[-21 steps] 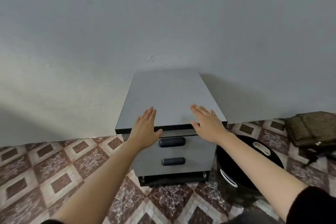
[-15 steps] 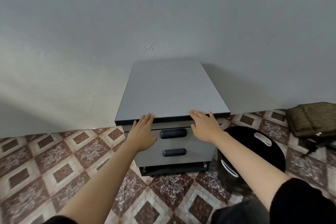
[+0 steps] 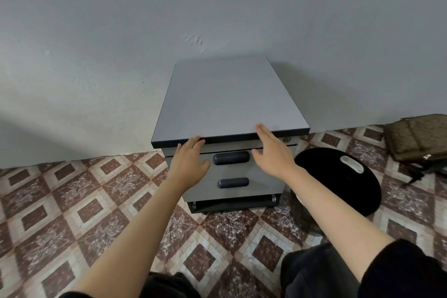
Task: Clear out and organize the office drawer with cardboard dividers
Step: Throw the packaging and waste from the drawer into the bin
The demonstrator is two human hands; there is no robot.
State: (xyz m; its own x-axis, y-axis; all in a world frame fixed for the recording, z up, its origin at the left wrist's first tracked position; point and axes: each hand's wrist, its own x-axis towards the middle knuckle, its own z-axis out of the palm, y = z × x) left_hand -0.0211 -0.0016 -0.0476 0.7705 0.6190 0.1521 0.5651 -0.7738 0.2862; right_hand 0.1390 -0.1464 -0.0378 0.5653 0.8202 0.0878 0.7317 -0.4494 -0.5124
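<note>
The job stands at its very start: the cabinet [image 3: 229, 99] sits shut against the wall [image 3: 96, 55], nothing is out of it yet, and no cardboard dividers are in view. The step in hand looks like the reach for the front, with opening the top drawer [image 3: 229, 169] as the likely first move.

Both hands are spread with straight fingers and hold nothing. The left hand [image 3: 189, 164] hangs before the left part of the drawer face, its fingertips up at the dark front edge of the cabinet's top (touching or just short of it, I cannot tell). The right hand [image 3: 273, 152] is before the right part, its fingertips overlapping that same edge.

The handle [image 3: 231, 158] lies between them — at 3 o'clock from the left hand, close by its thumb, and at 9 o'clock from the right hand, just beside it. A lower handle [image 3: 233, 182] sits at 6 o'clock from the first.

The next move, as I judge it, calls for one hand to curl round the upper handle and draw it straight out — steadily, as the cabinet seems to stand on castors and may roll on the floor [image 3: 72, 201]. A black bin [image 3: 338, 189] at 3 o'clock from the cabinet stands close by.
</note>
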